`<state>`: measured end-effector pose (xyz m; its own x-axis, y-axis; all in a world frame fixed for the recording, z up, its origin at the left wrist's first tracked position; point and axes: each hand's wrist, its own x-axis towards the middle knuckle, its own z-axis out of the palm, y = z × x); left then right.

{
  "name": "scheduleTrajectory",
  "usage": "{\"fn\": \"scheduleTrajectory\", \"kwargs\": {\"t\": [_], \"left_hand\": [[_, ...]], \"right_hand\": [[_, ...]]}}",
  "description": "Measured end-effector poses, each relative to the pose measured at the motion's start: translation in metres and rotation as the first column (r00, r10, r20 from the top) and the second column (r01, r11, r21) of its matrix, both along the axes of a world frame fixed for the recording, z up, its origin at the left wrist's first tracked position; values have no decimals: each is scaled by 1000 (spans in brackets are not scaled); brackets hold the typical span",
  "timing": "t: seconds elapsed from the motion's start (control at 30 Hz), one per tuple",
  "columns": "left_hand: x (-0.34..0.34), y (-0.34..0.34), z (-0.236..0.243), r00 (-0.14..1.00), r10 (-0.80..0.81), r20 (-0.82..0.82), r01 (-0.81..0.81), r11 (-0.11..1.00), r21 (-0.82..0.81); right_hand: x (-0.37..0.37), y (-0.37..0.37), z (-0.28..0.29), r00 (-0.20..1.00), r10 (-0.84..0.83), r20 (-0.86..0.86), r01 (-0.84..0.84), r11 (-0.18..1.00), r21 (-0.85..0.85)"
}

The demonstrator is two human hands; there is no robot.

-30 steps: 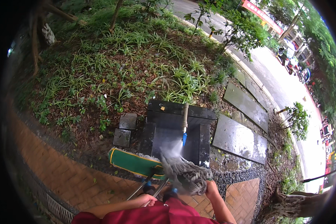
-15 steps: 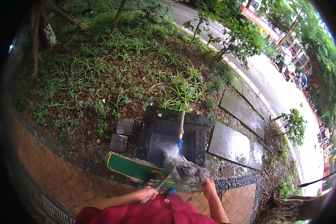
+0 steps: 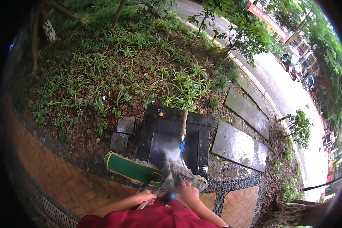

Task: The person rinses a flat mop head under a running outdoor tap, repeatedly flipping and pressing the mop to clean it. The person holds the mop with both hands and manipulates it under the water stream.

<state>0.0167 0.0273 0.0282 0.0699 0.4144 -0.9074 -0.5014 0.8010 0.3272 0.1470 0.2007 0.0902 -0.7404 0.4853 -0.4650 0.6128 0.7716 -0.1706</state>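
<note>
A flat mop [image 3: 131,168] with a green back and yellow trim lies slantwise across the near side of a dark stone sink [image 3: 203,152]. Beside its right part, a clump of wet grey mop strands [image 3: 177,171] is under the spray from a tap with a blue lever [image 3: 182,146]. My left hand [image 3: 144,197] is closed around a metal mop pole [image 3: 159,187], low in front of me. Closed on the near end of the grey strands is my right hand [image 3: 188,193]. Whether the strands belong to the green mop, I cannot tell.
Wet stone slabs [image 3: 239,146] lie right of the sink, and two small square stones [image 3: 122,132] to its left. Behind it grows a planted bed [image 3: 133,76]. Brick paving [image 3: 57,167] runs along the near side. A tree trunk [image 3: 304,213] stands at lower right.
My right hand has moved left and inward, from the outer end of the grey strands to their near side. The clump has narrowed and shifted left under the water. My left hand stays on the pole.
</note>
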Motion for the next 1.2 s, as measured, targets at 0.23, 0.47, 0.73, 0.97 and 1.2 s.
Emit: {"fn": "scheduleTrajectory", "kwargs": {"t": [0.23,0.47,0.73,0.97,1.2], "left_hand": [[-18,-7,26,933,-198,-301,208,978,2],[-14,-16,20,905,-36,-424,103,985,137],[24,-37,-22,856,353,378,-384,923,7],[30,-40,20,998,12,-61,3,974,227],[36,-36,-11,862,-180,-473,298,936,188]], "right_hand": [[-61,-40,-37,987,-159,-26,147,954,-263],[-40,-32,-107,823,-559,-99,401,695,-597],[35,-13,-66,828,-554,-83,456,753,-473],[92,24,-45,583,-774,-246,467,568,-678],[98,58,-7,485,-808,-335,497,570,-655]]}}
